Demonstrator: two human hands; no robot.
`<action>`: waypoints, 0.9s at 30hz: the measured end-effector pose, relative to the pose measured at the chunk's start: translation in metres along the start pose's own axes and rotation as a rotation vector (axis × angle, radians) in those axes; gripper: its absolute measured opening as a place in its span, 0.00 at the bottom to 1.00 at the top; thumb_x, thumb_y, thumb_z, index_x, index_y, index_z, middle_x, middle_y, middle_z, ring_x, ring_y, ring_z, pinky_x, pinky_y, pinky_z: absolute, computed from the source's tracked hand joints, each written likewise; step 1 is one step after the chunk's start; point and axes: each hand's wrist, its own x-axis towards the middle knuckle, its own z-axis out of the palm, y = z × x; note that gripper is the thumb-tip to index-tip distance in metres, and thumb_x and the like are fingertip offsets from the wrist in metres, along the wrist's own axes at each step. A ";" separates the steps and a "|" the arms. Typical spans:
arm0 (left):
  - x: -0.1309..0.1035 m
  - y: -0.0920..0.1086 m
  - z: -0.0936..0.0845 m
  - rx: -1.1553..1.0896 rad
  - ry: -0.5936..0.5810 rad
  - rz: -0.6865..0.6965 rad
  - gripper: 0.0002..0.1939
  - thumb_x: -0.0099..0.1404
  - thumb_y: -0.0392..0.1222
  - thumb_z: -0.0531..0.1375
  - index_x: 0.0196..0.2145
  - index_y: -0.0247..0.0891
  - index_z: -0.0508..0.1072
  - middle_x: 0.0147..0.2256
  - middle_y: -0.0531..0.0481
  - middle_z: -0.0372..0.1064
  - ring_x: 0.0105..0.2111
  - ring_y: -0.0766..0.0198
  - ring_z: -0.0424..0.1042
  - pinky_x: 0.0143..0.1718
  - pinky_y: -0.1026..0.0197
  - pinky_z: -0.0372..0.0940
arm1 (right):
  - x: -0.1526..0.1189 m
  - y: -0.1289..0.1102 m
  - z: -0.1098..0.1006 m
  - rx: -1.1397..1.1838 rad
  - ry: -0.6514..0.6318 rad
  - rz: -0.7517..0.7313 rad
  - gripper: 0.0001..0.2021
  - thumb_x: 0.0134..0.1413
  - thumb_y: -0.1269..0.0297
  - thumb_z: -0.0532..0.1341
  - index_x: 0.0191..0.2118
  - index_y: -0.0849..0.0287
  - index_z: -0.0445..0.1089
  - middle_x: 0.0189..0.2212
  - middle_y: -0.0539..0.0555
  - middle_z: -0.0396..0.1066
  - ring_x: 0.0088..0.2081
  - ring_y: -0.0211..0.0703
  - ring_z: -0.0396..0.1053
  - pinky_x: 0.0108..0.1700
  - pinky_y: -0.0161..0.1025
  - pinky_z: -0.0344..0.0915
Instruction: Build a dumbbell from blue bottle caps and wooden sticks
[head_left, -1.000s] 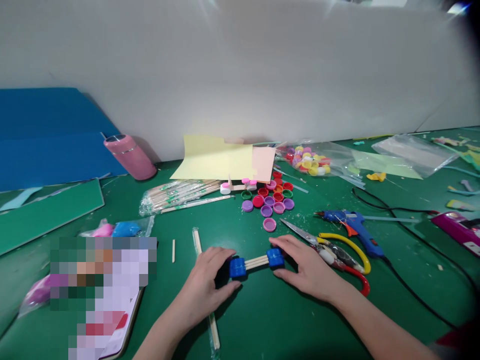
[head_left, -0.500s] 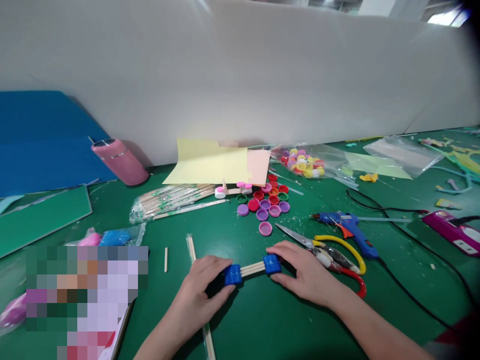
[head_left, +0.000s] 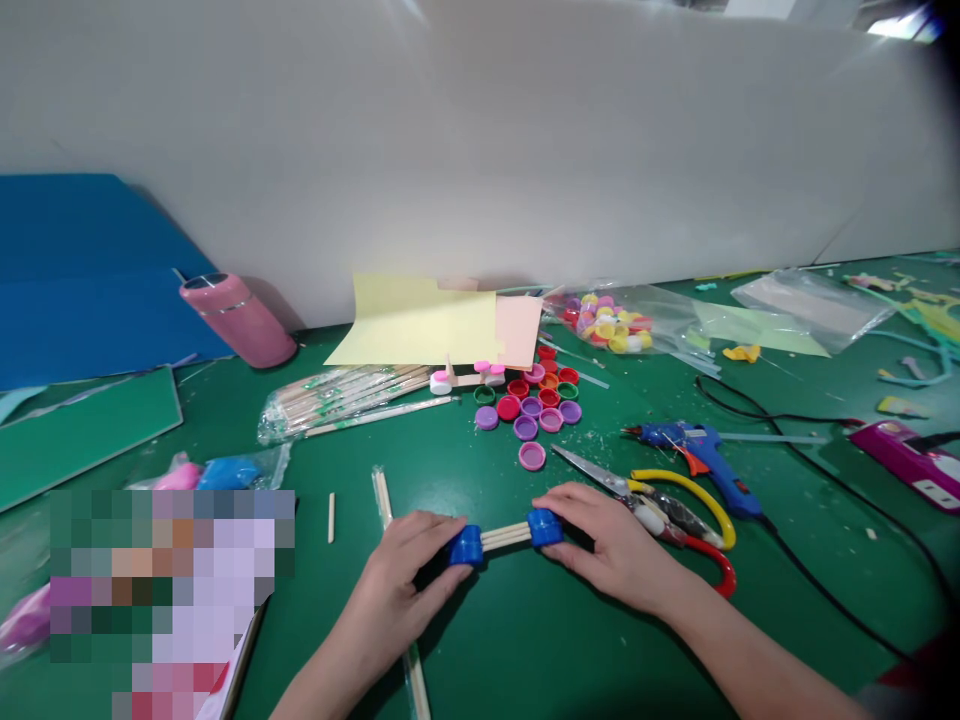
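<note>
Twisting Unevenly Could Pull It Apart

From where I stand, the left hand (head_left: 412, 570) has its fingers and thumb around one blue block (head_left: 466, 545). The right hand (head_left: 600, 538) pinches the other blue block (head_left: 545, 526) the same way. Thin wooden sticks (head_left: 506, 537) join the two, out in front of the person. I can't tell if they touch the green bench (head_left: 570, 650) or hang just over it.

I also can't see how tight the sticks are. If they are loose, a tug might make one slip out. If one hand tips more than the other, the blocks could end up crooked.

The scissors (head_left: 611, 482) lie just past the right hand, so a quick slide that way might bump them. The glue gun (head_left: 694, 448) is near too; its tip may be hot, and a careless reach could touch it.
</note>
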 end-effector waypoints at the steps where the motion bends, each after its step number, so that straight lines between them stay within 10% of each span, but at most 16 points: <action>1: 0.000 0.000 0.000 0.004 0.002 -0.001 0.14 0.58 0.37 0.58 0.44 0.39 0.66 0.37 0.46 0.70 0.37 0.60 0.68 0.38 0.58 0.65 | 0.000 0.000 0.000 -0.002 -0.001 0.002 0.17 0.51 0.66 0.59 0.49 0.57 0.63 0.45 0.55 0.64 0.46 0.43 0.61 0.48 0.39 0.58; 27: 0.031 0.037 0.029 0.264 0.042 0.137 0.09 0.61 0.35 0.53 0.38 0.39 0.69 0.32 0.50 0.73 0.34 0.60 0.67 0.39 0.54 0.50 | 0.002 -0.001 0.000 0.035 0.021 -0.034 0.17 0.51 0.66 0.58 0.49 0.56 0.63 0.44 0.56 0.66 0.45 0.45 0.62 0.47 0.42 0.59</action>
